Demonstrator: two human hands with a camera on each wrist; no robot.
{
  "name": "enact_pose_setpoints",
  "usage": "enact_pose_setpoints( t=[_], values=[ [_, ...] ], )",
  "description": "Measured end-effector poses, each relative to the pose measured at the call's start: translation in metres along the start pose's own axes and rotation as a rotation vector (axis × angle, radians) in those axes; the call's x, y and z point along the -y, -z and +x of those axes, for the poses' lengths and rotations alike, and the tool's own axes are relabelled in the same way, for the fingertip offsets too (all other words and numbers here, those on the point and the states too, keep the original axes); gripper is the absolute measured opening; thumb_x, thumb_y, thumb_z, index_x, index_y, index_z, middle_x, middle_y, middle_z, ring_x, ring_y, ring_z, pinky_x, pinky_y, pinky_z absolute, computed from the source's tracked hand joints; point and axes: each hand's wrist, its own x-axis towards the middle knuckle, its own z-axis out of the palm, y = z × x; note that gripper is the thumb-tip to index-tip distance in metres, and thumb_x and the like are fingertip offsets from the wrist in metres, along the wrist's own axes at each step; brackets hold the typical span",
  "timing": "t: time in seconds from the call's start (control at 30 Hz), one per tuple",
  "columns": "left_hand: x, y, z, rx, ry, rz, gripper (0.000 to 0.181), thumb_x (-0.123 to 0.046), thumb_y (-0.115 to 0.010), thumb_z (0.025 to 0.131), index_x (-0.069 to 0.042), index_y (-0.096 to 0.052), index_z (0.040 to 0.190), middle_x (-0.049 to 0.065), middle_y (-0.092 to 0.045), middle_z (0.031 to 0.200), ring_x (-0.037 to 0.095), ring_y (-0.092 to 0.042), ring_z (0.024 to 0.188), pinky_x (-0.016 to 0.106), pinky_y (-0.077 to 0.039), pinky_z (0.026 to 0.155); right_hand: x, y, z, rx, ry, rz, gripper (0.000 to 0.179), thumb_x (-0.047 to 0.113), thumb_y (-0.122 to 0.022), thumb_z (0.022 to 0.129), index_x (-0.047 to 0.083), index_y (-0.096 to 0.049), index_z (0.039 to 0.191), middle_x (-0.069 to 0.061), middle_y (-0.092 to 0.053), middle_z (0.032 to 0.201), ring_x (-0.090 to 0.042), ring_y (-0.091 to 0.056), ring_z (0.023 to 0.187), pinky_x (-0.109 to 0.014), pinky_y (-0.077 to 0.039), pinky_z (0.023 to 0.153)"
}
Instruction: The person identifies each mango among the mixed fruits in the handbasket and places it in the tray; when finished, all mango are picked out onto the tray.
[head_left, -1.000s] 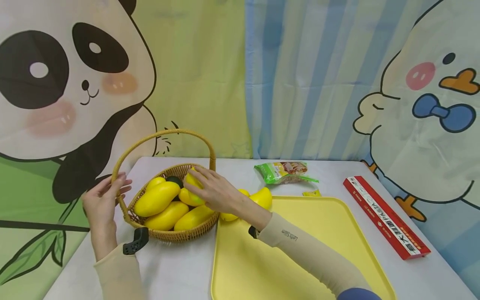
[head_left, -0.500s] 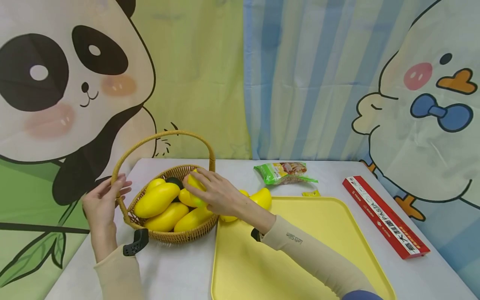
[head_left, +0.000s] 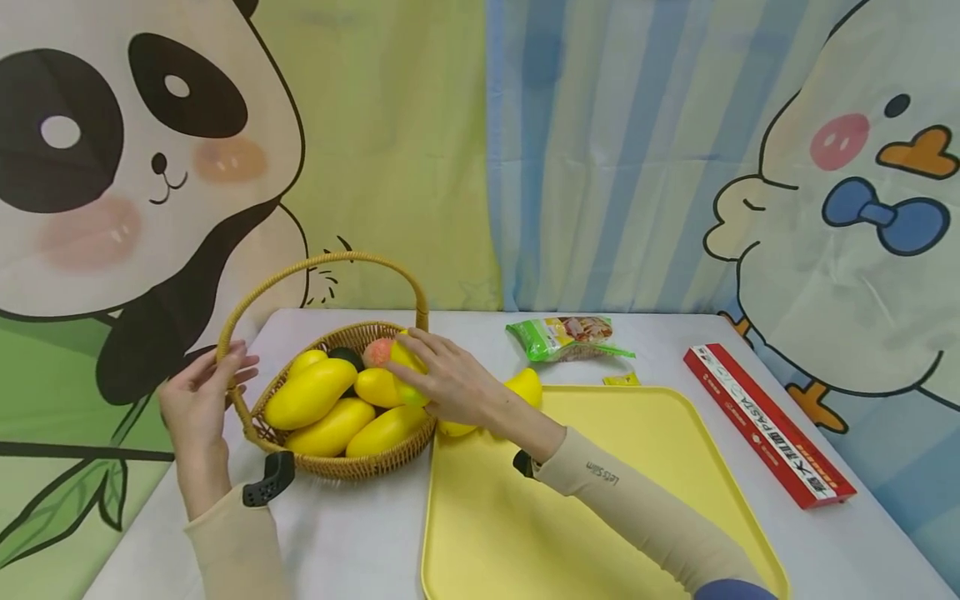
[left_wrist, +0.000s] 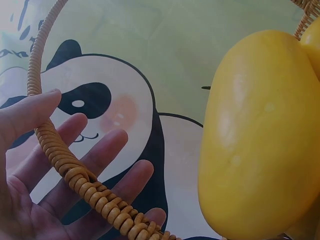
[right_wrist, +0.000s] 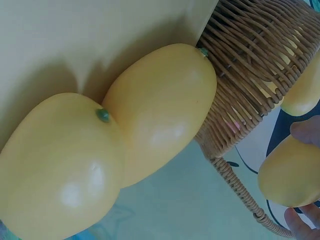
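My left hand (head_left: 201, 396) holds the wicker basket's handle (left_wrist: 60, 155) near its left foot, thumb on one side and loosely bent fingers on the other. Inside the basket (head_left: 352, 468) lie several yellow mangoes (head_left: 311, 393), a dark green round fruit (head_left: 347, 357) and a pinkish peach-like fruit (head_left: 377, 352). Over the basket's right side, my right hand (head_left: 453, 375) grips a yellow mango (right_wrist: 286, 175) with a greenish end, between thumb and fingers. Beside the basket, two more mangoes (right_wrist: 162, 112) show in the right wrist view.
A yellow tray (head_left: 600, 492) lies right of the basket, with mangoes at its far left corner. Behind it are a green food packet (head_left: 566, 337) and a small yellow sachet (head_left: 621, 379). A red pasta box (head_left: 768, 425) lies along the table's right side.
My right hand has shifted slightly right with the mango, uncovering more of the peach-like fruit in the basket. The left hand keeps its place on the handle.
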Motion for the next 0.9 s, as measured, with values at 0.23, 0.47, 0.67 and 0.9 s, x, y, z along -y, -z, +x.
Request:
enact_pose_setpoints(
  t=[0.23,0.47,0.67,0.9],
  values=[
    [0.001,0.000,0.000,-0.003,0.000,-0.005,0.033,-0.031,-0.080,0.077,-0.011,-0.076,0.103,-0.006,-0.073,0.074,0.009,-0.070,0.066,0.019,-0.047,0.064,-0.004,-0.002,-0.010,-0.048,0.007,0.008,0.070,0.024,-0.079,0.077,0.016,-0.048,0.140,-0.021,-0.041,0.145,-0.036,-0.039,0.135,-0.042,-0.038,0.107],
    [0.000,0.000,0.000,-0.003,-0.005,0.000,0.035,-0.032,-0.080,0.077,-0.011,-0.075,0.104,-0.006,-0.073,0.075,0.009,-0.070,0.067,0.019,-0.046,0.065,-0.005,-0.004,-0.022,-0.115,0.035,0.013,0.065,0.025,-0.080,0.076,0.013,-0.054,0.134,-0.022,-0.044,0.142,-0.036,-0.042,0.132,-0.042,-0.039,0.106],
    [-0.001,0.001,0.000,-0.003,-0.004,0.001,0.035,-0.032,-0.080,0.077,-0.011,-0.075,0.105,-0.006,-0.073,0.075,0.009,-0.070,0.067,0.019,-0.046,0.065,-0.005,-0.004,-0.032,-0.133,0.023,0.023,0.064,0.020,-0.079,0.075,0.013,-0.054,0.133,-0.022,-0.044,0.141,-0.037,-0.042,0.132,-0.042,-0.040,0.105],
    [-0.001,0.001,-0.001,-0.001,-0.012,-0.015,0.033,-0.029,-0.080,0.077,-0.010,-0.075,0.104,-0.005,-0.073,0.075,0.009,-0.070,0.066,0.018,-0.047,0.062,-0.005,-0.005,-0.045,-0.133,0.019,0.029,0.070,0.017,-0.083,0.070,0.013,-0.054,0.134,-0.023,-0.043,0.142,-0.037,-0.041,0.132,-0.043,-0.040,0.105]
  ],
)
